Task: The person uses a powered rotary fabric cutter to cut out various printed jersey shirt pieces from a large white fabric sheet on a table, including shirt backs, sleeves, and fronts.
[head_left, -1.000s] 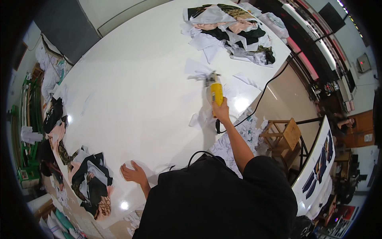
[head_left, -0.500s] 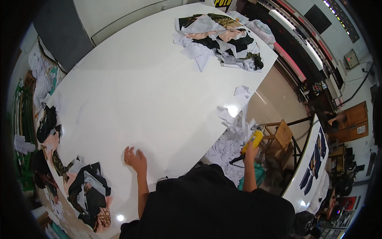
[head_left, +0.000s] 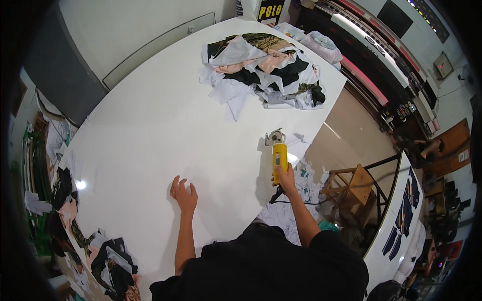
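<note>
My right hand [head_left: 284, 178] grips the yellow body of an electric rotary fabric cutter [head_left: 279, 155] over the right part of the white table [head_left: 150, 145]. The cutter's round metal head points away from me, and a dark cord trails from its rear. Whether its base touches the tabletop, I cannot tell. My left hand [head_left: 184, 194] is over the table nearer its middle, fingers spread and bent, holding nothing. Beside the cutter, white fabric scraps [head_left: 297, 146] lie at the table's right edge.
Camouflage, peach, black and white fabric pieces [head_left: 271, 70] are heaped at the far end. More fabric [head_left: 115, 266] lies along the left edge. White scraps [head_left: 281, 213] and a wooden stool [head_left: 354, 184] are right of the table. A second table [head_left: 379, 268] holds dark pieces.
My right hand has brought the cutter from beyond the table's right edge to above the tabletop. My left hand has shifted slightly right. The view has tilted, so the far heap appears lower.
</note>
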Tool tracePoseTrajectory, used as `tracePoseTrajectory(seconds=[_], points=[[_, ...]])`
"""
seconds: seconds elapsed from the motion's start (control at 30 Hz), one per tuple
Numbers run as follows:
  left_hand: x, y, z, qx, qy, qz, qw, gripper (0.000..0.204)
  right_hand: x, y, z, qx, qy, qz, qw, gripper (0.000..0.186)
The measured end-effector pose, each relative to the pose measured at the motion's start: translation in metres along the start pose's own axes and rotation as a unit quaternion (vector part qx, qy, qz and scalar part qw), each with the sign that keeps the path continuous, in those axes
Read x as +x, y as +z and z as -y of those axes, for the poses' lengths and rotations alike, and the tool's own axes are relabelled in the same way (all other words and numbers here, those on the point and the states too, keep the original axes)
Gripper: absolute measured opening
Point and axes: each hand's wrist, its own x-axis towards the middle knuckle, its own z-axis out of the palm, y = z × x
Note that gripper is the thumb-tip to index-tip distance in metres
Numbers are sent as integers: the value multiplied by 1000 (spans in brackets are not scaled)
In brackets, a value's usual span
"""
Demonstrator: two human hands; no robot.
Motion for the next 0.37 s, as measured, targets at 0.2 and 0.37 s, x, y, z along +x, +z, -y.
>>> tracePoseTrajectory(seconds=[0.2, 0.37], points=[[-27, -13, 26, 64, -66, -35, 995, 29, 61, 5, 0, 16, 40, 30, 999, 36], [-73, -24, 68, 131, -195, -38, 971, 35, 88, -17, 2, -62, 81, 88, 991, 36]])
